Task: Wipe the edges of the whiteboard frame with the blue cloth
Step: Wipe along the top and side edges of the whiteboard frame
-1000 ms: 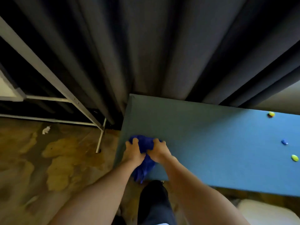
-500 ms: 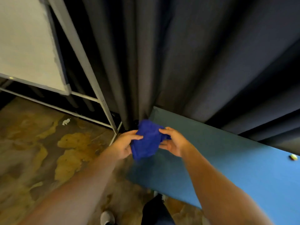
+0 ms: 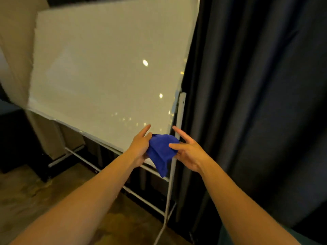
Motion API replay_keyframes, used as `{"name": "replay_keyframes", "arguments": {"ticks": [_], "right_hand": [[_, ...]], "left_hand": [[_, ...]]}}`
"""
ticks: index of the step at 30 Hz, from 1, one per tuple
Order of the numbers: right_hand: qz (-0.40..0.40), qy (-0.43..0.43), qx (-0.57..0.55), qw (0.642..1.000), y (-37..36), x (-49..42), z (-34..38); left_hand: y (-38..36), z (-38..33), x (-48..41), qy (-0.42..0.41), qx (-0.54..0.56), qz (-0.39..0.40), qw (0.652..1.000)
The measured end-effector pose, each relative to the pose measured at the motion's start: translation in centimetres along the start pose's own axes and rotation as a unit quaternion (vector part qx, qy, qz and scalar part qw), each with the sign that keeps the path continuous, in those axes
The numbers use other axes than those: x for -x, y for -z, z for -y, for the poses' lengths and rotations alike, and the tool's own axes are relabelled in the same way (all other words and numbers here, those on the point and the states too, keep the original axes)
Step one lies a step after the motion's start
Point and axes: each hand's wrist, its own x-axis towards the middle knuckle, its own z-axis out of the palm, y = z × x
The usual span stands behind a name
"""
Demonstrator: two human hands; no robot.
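A large whiteboard (image 3: 106, 71) on a white metal stand fills the upper left, tilted in my view. Its bottom frame edge (image 3: 79, 131) runs down to the right toward my hands. The bunched blue cloth (image 3: 161, 152) hangs in front of the board's lower right corner. My left hand (image 3: 139, 147) grips the cloth's left side, forefinger pointing up. My right hand (image 3: 187, 151) pinches its right side with the thumb, the other fingers spread. The corner of the frame is hidden behind the cloth.
Dark curtains (image 3: 256, 103) hang close on the right, right behind the stand's upright post (image 3: 180, 112). The stand's lower bars and a leg (image 3: 166, 209) reach down to the brown blotchy floor (image 3: 26, 200). A dark piece of furniture (image 3: 16, 138) stands at the left.
My view has swung up and left from the blue panel to the whiteboard. Both hands lifted the cloth off the panel and carried it to the board's lower right corner.
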Motion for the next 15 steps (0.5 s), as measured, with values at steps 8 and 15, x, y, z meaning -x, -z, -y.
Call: {"name": "replay_keyframes", "arguments": {"ticks": [8, 15], "right_hand": [[-0.058, 0.096, 0.300, 0.947, -9.8, -8.6, 9.6], [-0.041, 0.210, 0.500, 0.839, -13.1, -18.1, 15.2]], "left_hand": [[7.1, -11.0, -2.6, -0.052, 0.068, 0.014, 0.996], [11.2, -18.1, -9.8, -0.350, -0.277, -0.033, 0.894]]}}
